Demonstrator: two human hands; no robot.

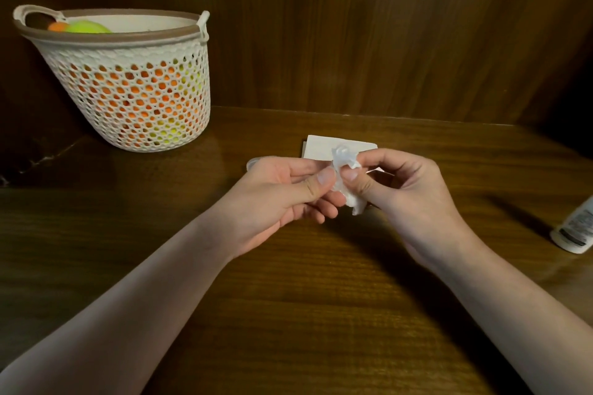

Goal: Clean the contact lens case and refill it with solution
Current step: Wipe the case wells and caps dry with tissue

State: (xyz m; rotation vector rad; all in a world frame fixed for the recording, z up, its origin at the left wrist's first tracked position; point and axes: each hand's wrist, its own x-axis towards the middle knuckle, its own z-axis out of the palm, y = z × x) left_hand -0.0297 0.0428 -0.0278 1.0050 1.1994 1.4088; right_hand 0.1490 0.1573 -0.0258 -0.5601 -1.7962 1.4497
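Both hands meet above the middle of the wooden table (288, 282). My left hand (282, 195) grips the contact lens case (253, 163); only a pale translucent end of it shows past the fingers. My right hand (407, 199) pinches a crumpled white tissue (346, 170) between thumb and fingers and holds it against the part of the case in my left hand. A white solution bottle (574, 231) lies on its side at the table's right edge, partly out of frame.
A folded white napkin (324, 146) lies flat on the table just behind the hands. A white perforated basket (134, 83) with orange and yellow-green balls stands at the back left. Dark wood panelling closes off the back.
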